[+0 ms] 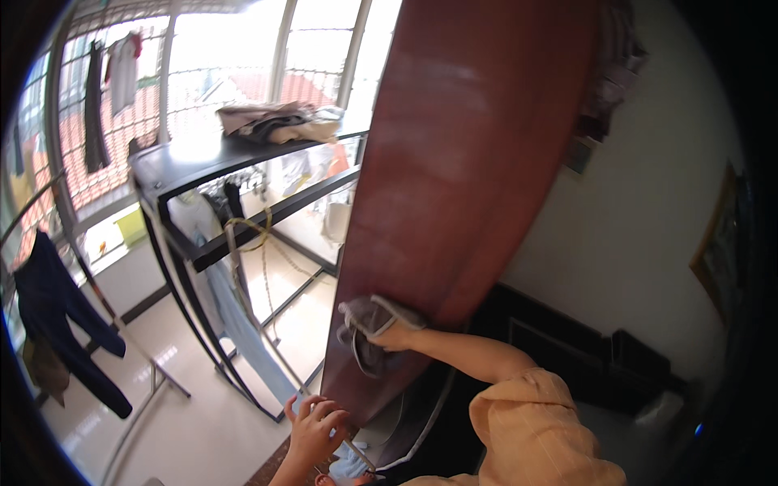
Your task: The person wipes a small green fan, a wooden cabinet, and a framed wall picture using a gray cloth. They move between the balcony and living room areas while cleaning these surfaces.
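My right hand [389, 336] holds a crumpled grey cloth [372, 325] with light edging against a long dark-red wooden panel [450, 152]. The cloth covers most of the fingers. Lower down, my left hand [316, 425] is raised with its fingers spread and bent, in front of a thin pale pole [273, 346]. Whether the left hand touches the pole cannot be told. A light blue cloth [349, 460] lies near the bottom edge, just beyond the left hand.
A black metal frame [176, 240] stands left of the panel, with folded clothes [279, 121] on its top and garments hanging inside. Dark trousers [67, 322] hang at the far left. A barred window is behind. Dark furniture [559, 334] stands by the wall at right.
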`<move>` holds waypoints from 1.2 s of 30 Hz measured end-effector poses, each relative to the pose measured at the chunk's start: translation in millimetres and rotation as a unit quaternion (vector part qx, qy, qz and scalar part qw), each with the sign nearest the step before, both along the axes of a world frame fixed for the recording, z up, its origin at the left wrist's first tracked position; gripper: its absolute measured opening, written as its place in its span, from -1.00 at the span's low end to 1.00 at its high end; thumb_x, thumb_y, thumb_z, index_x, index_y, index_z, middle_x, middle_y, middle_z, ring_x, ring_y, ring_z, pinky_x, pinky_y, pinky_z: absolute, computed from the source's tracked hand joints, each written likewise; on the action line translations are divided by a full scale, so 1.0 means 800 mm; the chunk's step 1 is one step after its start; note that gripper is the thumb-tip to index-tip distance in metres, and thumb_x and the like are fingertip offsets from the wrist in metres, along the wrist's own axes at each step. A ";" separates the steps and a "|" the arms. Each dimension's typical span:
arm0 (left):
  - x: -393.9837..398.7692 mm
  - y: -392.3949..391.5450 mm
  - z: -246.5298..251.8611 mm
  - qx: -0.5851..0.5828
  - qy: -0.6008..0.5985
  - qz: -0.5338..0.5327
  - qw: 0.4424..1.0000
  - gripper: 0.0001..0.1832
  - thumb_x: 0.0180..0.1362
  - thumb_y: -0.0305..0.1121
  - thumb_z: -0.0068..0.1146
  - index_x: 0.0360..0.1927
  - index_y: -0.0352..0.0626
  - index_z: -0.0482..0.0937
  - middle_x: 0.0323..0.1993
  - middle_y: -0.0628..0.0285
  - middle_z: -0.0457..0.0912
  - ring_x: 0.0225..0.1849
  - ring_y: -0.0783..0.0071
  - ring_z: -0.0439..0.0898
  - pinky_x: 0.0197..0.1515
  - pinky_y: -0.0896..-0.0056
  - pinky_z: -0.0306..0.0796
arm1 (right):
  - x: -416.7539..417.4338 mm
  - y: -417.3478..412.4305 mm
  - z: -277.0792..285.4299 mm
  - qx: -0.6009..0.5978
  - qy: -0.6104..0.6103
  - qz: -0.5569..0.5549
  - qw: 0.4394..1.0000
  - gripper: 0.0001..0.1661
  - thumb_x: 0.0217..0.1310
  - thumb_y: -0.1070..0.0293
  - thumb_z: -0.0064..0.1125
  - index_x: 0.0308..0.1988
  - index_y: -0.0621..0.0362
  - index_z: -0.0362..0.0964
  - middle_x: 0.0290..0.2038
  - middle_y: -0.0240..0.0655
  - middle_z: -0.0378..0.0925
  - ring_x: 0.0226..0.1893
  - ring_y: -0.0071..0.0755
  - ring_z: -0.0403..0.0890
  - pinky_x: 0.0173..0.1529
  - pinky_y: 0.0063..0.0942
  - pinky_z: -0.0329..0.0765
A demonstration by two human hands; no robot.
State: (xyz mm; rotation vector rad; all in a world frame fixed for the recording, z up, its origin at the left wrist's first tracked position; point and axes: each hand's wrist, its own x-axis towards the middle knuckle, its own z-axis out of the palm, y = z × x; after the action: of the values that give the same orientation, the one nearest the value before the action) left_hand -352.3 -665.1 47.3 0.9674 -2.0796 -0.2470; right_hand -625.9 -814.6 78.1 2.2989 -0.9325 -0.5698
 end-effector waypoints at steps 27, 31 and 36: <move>-0.163 -0.120 0.208 -0.270 0.096 -0.184 0.940 -0.56 0.04 -0.43 0.02 0.04 -0.17 0.28 0.13 -0.01 0.18 0.21 -0.02 0.14 0.21 -0.11 0.00 | -0.070 0.056 0.230 -0.534 -0.521 0.087 0.660 -0.61 -0.41 0.34 0.26 -0.35 0.13 0.50 0.07 -0.02 0.10 0.17 0.41 -0.02 0.21 0.17 0.08; -0.159 -0.100 0.184 -0.255 0.073 -0.215 0.940 -0.62 -0.04 -0.47 0.05 -0.07 -0.14 0.35 0.07 0.02 0.21 0.19 0.01 0.17 0.22 -0.14 -0.05 | -0.049 0.101 0.047 -0.422 -0.562 -0.028 0.711 -0.77 -0.19 0.35 0.10 -0.40 0.19 0.48 0.02 -0.07 0.21 0.17 0.31 0.04 0.26 0.08 0.06; -0.138 -0.071 0.166 -0.233 0.049 -0.232 0.943 -0.68 -0.12 -0.50 0.12 -0.19 -0.11 0.49 -0.05 0.09 0.37 0.08 0.06 0.28 0.15 -0.14 0.03 | -0.062 0.146 -0.055 -0.255 -0.562 -0.119 0.778 -0.74 -0.10 0.35 0.05 -0.32 0.19 0.49 0.05 -0.11 0.21 0.16 0.29 0.08 0.21 0.03 0.17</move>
State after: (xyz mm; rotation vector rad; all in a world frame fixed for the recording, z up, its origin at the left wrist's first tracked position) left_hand -462.5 -721.8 180.0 0.1723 -2.1121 -0.0310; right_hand -675.4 -698.0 34.3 1.8613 -1.6404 1.0289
